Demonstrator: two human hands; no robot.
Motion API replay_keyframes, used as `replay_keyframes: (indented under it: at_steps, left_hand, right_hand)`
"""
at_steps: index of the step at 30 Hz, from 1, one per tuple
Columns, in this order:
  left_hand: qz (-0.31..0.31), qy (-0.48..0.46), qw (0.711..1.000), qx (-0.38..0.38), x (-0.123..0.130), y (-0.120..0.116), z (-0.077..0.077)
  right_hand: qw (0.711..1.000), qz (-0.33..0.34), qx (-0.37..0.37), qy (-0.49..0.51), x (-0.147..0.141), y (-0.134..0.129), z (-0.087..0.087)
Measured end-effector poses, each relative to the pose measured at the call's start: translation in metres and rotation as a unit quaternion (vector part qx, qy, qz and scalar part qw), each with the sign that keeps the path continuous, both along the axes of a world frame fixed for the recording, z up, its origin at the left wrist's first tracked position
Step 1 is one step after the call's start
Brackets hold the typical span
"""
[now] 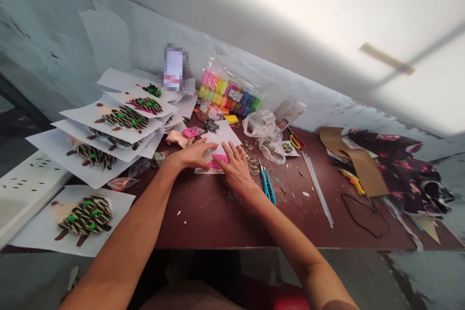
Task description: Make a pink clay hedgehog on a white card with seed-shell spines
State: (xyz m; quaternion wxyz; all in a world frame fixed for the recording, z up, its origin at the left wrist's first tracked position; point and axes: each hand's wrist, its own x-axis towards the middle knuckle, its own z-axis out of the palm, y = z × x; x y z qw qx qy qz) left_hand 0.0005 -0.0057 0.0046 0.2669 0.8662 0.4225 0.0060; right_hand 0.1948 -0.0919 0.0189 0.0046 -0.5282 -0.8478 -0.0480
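Note:
A flat patch of pink modelling clay lies on a small white sheet of paper in the middle of the table. My right hand rests on the sheet's right side, fingers stretched out and its tips touching the pink clay. From the left, my left hand reaches over the paper with fingers apart, close to the clay's edge. Just behind are a pink lump in plastic and a pale peach lump of clay. Sunflower seeds lie scattered right of my right hand, beside teal-handled scissors.
Stacked sheets with seed-covered hedgehogs stand at left, near a white power strip. Against the wall lies a bag of coloured clay. To the right are glue sticks, red-and-yellow scissors, a yellow glue gun and floral cloth.

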Motion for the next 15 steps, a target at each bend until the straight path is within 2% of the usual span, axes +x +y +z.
replay_keyframes:
  at_steps: [4,11,15]
  left_hand:
    - [0.001,0.003,1.000,0.001,0.0003,0.0002,-0.0009]
    - [-0.011,-0.009,1.000,-0.011,-0.0010,-0.0004,0.0030]
    - [-0.005,-0.008,1.000,-0.013,-0.0009,-0.0015,0.0057]
  right_hand:
    - [1.000,-0.021,0.003,0.004,-0.0007,0.0028,-0.0007]
    - [1.000,0.004,-0.020,-0.014,-0.0005,0.0090,0.0032]
    - [0.999,-0.021,-0.024,-0.013,0.0001,0.0085,0.0041]
